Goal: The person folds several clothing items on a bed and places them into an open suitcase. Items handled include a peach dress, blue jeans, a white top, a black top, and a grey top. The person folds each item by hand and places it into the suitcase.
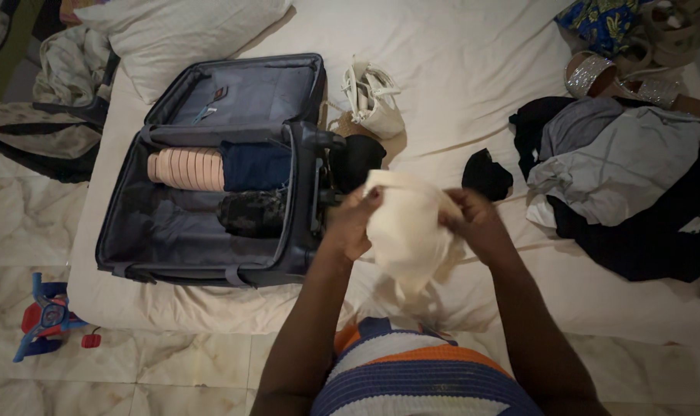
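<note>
Presently, both the left hand [352, 223] and right hand [475, 223] grip a cream soft cloth garment [406, 227] between them, hanging lengthwise; open dark fabric suitcase [211, 254] lies leftward.

An open suitcase [134, 231] lies at nine o'clock, a white handbag [374, 100] at twelve, heaped clothes [619, 169] at three.

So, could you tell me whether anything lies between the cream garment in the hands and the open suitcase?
Nothing visible does. Both hands, left and right, hold the cream garment just right of the suitcase; only its raised side wall lies between.
</note>
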